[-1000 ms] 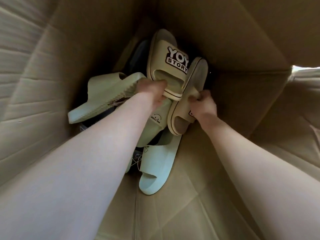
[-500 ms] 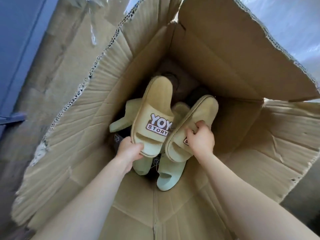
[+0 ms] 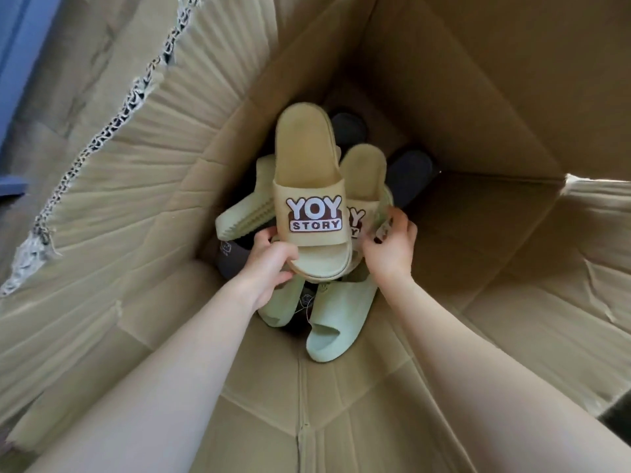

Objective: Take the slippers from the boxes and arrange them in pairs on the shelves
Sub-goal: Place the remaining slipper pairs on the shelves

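Inside a large open cardboard box I hold two beige slippers with a "YOY STORY" patch. My left hand grips the toe end of the front slipper, which faces me sole down. My right hand pinches the side of the second beige slipper, which sits just behind and right of the first, partly hidden by it. Both are raised above the pile at the box bottom.
Pale green slippers lie under my hands, another green slipper lies to the left, and dark slippers sit at the back. The torn box flap rises at left. A blue surface shows beyond it.
Both hands have lifted the two beige slippers up from the pile and brought them side by side; the right one has turned upright so its patch faces me. My head has pulled back.
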